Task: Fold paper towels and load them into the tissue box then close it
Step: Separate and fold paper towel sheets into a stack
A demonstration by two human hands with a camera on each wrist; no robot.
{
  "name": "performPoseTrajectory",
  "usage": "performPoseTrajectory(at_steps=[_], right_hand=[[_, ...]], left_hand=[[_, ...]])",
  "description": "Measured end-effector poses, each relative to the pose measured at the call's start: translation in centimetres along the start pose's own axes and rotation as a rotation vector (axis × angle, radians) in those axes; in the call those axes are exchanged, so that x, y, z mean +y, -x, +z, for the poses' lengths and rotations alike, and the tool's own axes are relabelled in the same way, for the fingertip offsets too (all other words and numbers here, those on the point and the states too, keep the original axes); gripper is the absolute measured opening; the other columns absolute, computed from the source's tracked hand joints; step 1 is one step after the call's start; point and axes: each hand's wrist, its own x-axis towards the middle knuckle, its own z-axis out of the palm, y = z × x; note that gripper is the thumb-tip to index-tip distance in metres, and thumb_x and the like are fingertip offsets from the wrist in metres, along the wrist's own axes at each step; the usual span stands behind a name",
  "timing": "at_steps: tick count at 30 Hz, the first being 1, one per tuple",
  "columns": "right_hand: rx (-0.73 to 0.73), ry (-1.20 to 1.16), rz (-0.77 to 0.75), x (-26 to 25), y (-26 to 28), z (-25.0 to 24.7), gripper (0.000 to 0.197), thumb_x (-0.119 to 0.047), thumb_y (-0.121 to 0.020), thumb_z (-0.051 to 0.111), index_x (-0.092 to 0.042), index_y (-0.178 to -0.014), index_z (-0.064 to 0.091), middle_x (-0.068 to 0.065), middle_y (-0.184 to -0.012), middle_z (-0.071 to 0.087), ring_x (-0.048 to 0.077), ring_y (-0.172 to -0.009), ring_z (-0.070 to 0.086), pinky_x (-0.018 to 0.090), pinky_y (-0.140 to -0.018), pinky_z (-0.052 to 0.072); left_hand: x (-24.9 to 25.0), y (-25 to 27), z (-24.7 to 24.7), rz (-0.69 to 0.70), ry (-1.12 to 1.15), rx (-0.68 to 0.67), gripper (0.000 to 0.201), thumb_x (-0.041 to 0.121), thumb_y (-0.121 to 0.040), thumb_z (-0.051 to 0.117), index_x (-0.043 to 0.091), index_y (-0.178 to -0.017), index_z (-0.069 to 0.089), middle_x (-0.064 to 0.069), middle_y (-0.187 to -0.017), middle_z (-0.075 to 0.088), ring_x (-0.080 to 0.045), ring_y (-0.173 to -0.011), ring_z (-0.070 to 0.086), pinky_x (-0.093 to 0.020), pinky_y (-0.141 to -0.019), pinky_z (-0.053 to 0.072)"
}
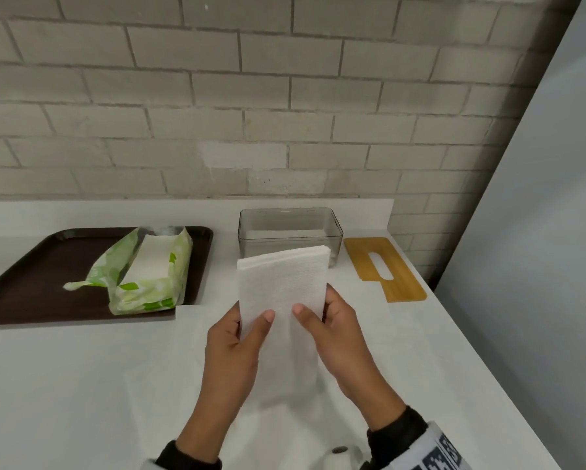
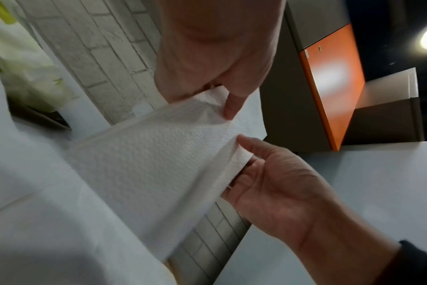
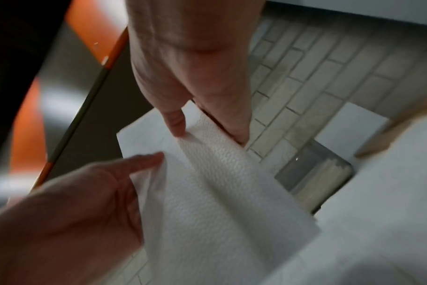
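I hold the folded paper towels [image 1: 282, 293] upright above the white counter [image 1: 81, 385], just in front of the clear tissue box [image 1: 290, 232] whose wooden lid [image 1: 385, 269] lies beside it to the right. My left hand [image 1: 239, 337] grips the stack's left edge, thumb pressed on its front. My right hand [image 1: 335, 330] clasps the right edge, thumb on the front, fingers curled behind, both forearms angled inward

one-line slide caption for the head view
Both hands hold folded white paper towels before an open clear plastic tissue box.
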Motion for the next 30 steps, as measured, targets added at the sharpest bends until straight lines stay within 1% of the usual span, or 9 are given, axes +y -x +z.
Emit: performPoseTrajectory(at_steps=[5,10,13,15,17,19,22,25,30], right_hand=[[0.076,-0.057,-0.125,0.5,0.1,0.2,0.03,-0.014,-0.088,0.061,-0.033,-0.108,0.051,-0.011,-0.102,0.065,0.005,-0.096,0.064,0.02,-0.074,0.054],[0.03,0.12,-0.009,2.3,0.0,0.3,0.042,-0.019,-0.083,0.07,-0.029,-0.118,0.048,-0.007,-0.111,0.061,0.008,-0.102,0.06,0.025,-0.083,0.056],[-0.098,0.244,0.119,2.7,0.0,-0.7,0.04,-0.01,-0.078,0.072,-0.028,-0.11,0.057,-0.009,-0.107,0.065,0.008,-0.098,0.063,0.016,-0.078,0.053],[-0.255,0.452,0.193,2.8,0.3,-1.8,0.029,-0.009,-0.076,0.073,-0.024,-0.099,0.062,-0.005,-0.1,0.067,0.007,-0.087,0.064,0.009,-0.068,0.049],[-0.294,0.532,0.207,2.7,0.4,-3.4,0.018,-0.009,-0.075,0.074,-0.017,-0.09,0.068,-0.002,-0.092,0.07,0.007,-0.079,0.065,0.013,-0.066,0.051],[-0.187,0.428,0.19,2.4,0.1,-5.4,0.011,-0.006,-0.075,0.075,-0.015,-0.078,0.07,-0.003,-0.081,0.071,0.007,-0.071,0.066,0.017,-0.063,0.051],[0.026,0.097,0.167,2.3,-0.6,-7.2,0.016,0.001,-0.076,0.071,-0.014,-0.072,0.067,-0.001,-0.07,0.068,0.012,-0.065,0.063,0.021,-0.061,0.049],[0.12,-0.094,0.118,3.2,-0.6,-6.2,0.021,0.01,-0.079,0.061,-0.011,-0.076,0.062,-0.001,-0.071,0.064,0.012,-0.069,0.06,0.021,-0.064,0.048],[0.193,-0.173,0.078,4.6,-0.2,-5.3,0.025,0.014,-0.081,0.053,-0.011,-0.081,0.058,0.0,-0.078,0.061,0.01,-0.074,0.057,0.021,-0.067,0.044]], left_hand=[[0.2,-0.5,0.9,0.068,0.015,-0.015,0.028,0.006,-0.085,0.064,0.03,-0.098,0.063,0.02,-0.088,0.072,-0.001,-0.083,0.068,-0.013,-0.063,0.052],[-0.7,-1.0,1.1,0.033,0.013,0.044,0.022,0.009,-0.081,0.069,0.027,-0.093,0.068,0.013,-0.088,0.073,-0.006,-0.083,0.069,-0.016,-0.065,0.053],[-0.5,-1.5,0.8,-0.031,0.119,0.086,0.015,0.015,-0.074,0.072,0.021,-0.088,0.069,0.006,-0.082,0.075,-0.009,-0.075,0.07,-0.02,-0.06,0.055],[-0.3,-2.0,-0.4,-0.051,0.207,0.128,0.026,0.022,-0.062,0.077,0.02,-0.088,0.069,0.005,-0.08,0.075,-0.009,-0.073,0.069,-0.022,-0.06,0.054],[-0.4,-2.3,-2.3,-0.03,0.156,0.154,0.031,0.019,-0.057,0.085,0.023,-0.085,0.07,0.007,-0.082,0.074,-0.009,-0.075,0.068,-0.021,-0.062,0.055],[-0.8,-2.3,-4.0,-0.013,0.006,0.139,0.025,0.009,-0.069,0.081,0.026,-0.083,0.069,0.008,-0.082,0.072,-0.01,-0.077,0.067,-0.015,-0.061,0.053],[-2.3,-1.7,-4.8,-0.058,-0.16,0.073,0.036,-0.01,-0.08,0.065,0.025,-0.087,0.065,0.013,-0.076,0.074,-0.004,-0.072,0.069,-0.011,-0.06,0.051],[-3.5,-0.9,-3.7,-0.116,-0.245,0.092,0.039,-0.015,-0.083,0.051,0.022,-0.08,0.061,0.008,-0.068,0.068,-0.013,-0.07,0.061,-0.019,-0.06,0.044],[-4.1,-0.2,-2.1,-0.178,-0.177,0.162,0.038,-0.015,-0.084,0.041,0.02,-0.068,0.048,0.017,-0.056,0.053,-0.017,-0.066,0.043,-0.028,-0.061,0.031]])
